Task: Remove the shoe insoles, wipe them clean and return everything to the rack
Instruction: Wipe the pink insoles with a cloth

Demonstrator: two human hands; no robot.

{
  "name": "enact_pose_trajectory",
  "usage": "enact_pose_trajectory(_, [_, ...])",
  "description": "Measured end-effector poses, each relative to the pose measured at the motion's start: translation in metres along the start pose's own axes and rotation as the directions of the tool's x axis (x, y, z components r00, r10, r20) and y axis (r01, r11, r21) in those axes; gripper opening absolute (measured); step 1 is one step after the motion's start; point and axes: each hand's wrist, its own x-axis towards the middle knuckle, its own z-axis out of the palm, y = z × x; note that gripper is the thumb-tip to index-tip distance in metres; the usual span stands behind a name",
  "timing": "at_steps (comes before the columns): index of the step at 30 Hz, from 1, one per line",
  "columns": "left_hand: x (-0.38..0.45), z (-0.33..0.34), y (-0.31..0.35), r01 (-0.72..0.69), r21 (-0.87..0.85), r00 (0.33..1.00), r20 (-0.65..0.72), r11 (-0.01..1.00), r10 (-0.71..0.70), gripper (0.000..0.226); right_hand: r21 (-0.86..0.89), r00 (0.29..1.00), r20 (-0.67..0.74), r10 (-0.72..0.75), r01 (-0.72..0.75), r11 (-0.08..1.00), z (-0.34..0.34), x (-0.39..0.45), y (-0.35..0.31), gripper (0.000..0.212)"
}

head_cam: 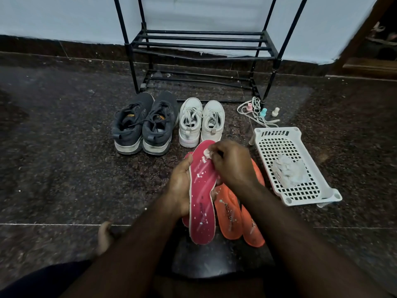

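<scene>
The left hand (181,188) grips the pink insole (203,194) by its nine o'clock edge, long axis running twelve to six, while the right hand (233,163) pinches a white wipe (208,153) at its twelve o'clock end, so wiping should run toward six.

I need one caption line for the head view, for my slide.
Left hand holds a pink insole; right hand wipes it with a tissue.

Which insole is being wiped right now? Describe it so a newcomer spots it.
Start at the black rack, then come down past the white shoes. There the left hand holds a pink insole while the right hand rubs its top. The neighbouring insoles are orange and lie on the floor.
</scene>
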Motion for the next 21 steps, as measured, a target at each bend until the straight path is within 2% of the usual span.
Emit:
enact_pose_trajectory(2, [-0.002,0.004,-0.001,0.001,0.015,1.000,0.006,1.000,-0.001,0.066,-0.011,0.999,-0.007,0.039,-0.039,0.999,-0.003,0.002,0.000,0.018])
enact_pose_trajectory(7, [-0.005,0.008,0.000,0.015,-0.010,1.000,0.003,1.000,-0.015,0.064,0.025,0.985,0.151,0.082,-0.087,0.996,0.005,-0.007,-0.008,0.015])
enact_pose_trajectory(9, [-0.006,0.008,0.001,0.019,-0.020,1.000,-0.014,1.000,-0.020,0.059,0.074,0.988,0.127,0.089,-0.099,0.992,0.000,-0.007,-0.010,0.014])
enact_pose_trajectory(12, [-0.007,0.008,0.001,0.014,0.005,1.000,-0.012,1.000,-0.014,0.054,0.091,0.993,0.010,0.113,-0.114,0.989,-0.007,-0.001,-0.008,0.016])
enact_pose_trajectory(15, [-0.008,0.007,0.000,0.026,0.015,1.000,-0.014,1.000,-0.026,0.055,0.038,0.994,0.066,0.083,-0.086,0.996,-0.003,-0.003,-0.010,0.016])
enact_pose_trajectory(19, [-0.006,0.005,0.000,0.042,0.019,0.999,-0.024,0.999,-0.042,0.058,0.074,0.975,0.210,0.065,-0.083,0.994,-0.002,-0.013,-0.015,0.013])
enact_pose_trajectory(21, [-0.005,0.003,0.001,0.026,0.026,0.999,-0.021,0.999,-0.026,0.055,0.112,0.990,0.117,0.080,-0.094,0.989,-0.008,-0.009,-0.013,0.013])
